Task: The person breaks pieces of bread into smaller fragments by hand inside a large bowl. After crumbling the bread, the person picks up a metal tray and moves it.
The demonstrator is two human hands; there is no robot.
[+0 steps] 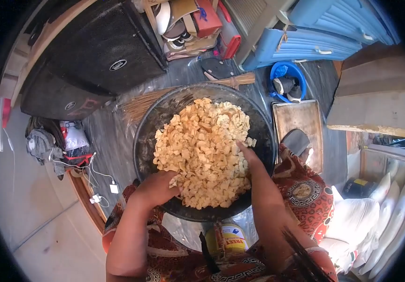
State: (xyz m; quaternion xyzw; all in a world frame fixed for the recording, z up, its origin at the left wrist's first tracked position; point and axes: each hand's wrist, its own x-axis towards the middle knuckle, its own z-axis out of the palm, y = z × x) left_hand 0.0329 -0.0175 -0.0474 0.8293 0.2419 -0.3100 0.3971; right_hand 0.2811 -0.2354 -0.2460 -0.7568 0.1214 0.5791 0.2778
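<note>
A wide black pan (pixel 140 160) holds a large heap of small, irregular pale-yellow chunks (pixel 202 145), whiter toward the upper right. At the heap's lower left, my left hand (pixel 158 189) curls its fingers in against the chunks, with some at the fingertips. My right hand (pixel 250 157) is at the heap's right side, its thumb stretched out over the chunks and the other fingers mostly hidden among them. Patterned red-brown cloth (pixel 303 192) covers the lap on both sides of the pan.
A straw broom (pixel 141 104) lies behind the pan. To the right are a blue bucket (pixel 289 70) with shoes, a worn tray (pixel 301 113) and a dark slipper (pixel 296 141). A yellow-labelled tub (pixel 233 235) stands below the pan. Black speaker boxes (pixel 118 47) stand upper left.
</note>
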